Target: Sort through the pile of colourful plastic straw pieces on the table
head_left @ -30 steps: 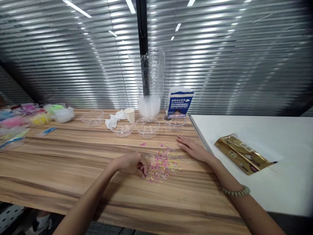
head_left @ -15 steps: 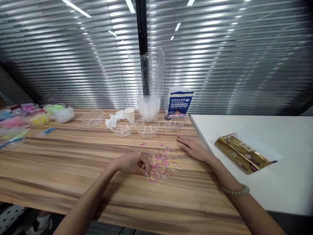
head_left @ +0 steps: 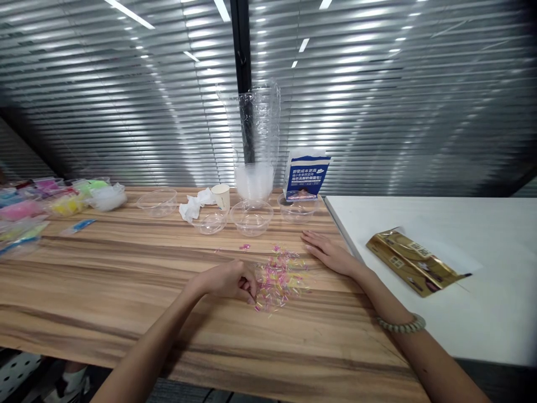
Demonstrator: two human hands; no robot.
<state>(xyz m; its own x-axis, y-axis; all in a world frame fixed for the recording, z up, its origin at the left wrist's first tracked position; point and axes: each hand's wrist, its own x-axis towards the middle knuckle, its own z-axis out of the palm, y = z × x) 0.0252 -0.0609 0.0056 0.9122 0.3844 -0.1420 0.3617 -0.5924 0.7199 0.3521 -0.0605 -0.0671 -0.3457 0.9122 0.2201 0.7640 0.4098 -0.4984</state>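
A loose pile of small pink, yellow and clear tube-like beads [head_left: 282, 279] lies spread on the wooden table. At the pile's lower left edge is my left hand [head_left: 232, 281], its fingers curled and thumb and fingertips pinched close to the tabletop. Whatever the pinch holds, if anything, is too small to make out. My right hand [head_left: 329, 253] rests flat beyond the pile's right side, fingers stretched out, holding nothing. A few pink beads [head_left: 244, 246] lie apart, above the pile.
Clear plastic bowls [head_left: 251, 224] stand behind the pile, with crumpled tissue [head_left: 191, 209], a paper cup [head_left: 221, 197] and a blue-and-white bag [head_left: 309, 176]. Bags of coloured pieces [head_left: 67, 206] crowd the far left. A gold packet [head_left: 413, 260] lies on the white table [head_left: 495, 313] at right.
My left hand's pinched fingertips have shifted very slightly at the pile's edge. My right hand stays flat in place. The whole view has moved a little.
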